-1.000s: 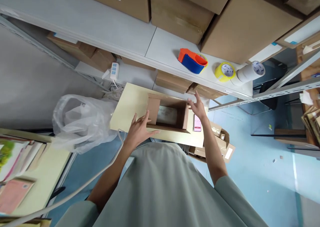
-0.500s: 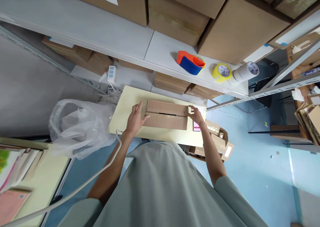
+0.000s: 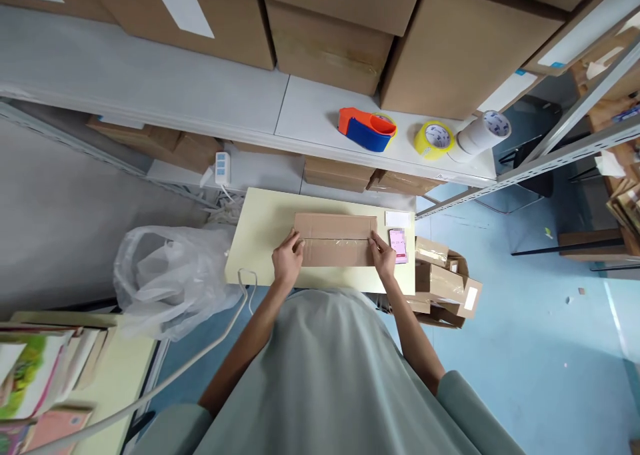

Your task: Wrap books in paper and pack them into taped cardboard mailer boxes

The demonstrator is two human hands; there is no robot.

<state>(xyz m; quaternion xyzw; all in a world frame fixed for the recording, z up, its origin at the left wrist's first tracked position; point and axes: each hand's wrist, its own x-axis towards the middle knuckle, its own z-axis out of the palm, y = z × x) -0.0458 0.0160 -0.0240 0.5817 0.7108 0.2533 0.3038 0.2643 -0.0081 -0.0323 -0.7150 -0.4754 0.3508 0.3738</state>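
Note:
A long cardboard box (image 3: 336,251) lies on the pale yellow table (image 3: 265,221), its two top flaps meeting along a thin seam. My left hand (image 3: 288,257) grips the box's left end, thumb and fingers closed at the seam. At the opposite end my right hand (image 3: 384,257) holds the box the same way, fingertips at the seam's right end. Just right of that hand are a phone (image 3: 399,243) with a lit pink screen and a white label sheet (image 3: 397,219). Both palms' undersides are hidden.
An orange and blue tape dispenser (image 3: 367,129) and tape rolls (image 3: 433,140) sit on the grey shelf (image 3: 220,88) ahead. A plastic bag (image 3: 173,275) is at left, a carton of boxes (image 3: 445,285) at right. A white cable (image 3: 200,345) crosses beside my left arm.
The flaps have come down, narrowing the dark gap to a thin line. My left hand has gone from spread fingers to gripping the box; my right fingers have closed at its end.

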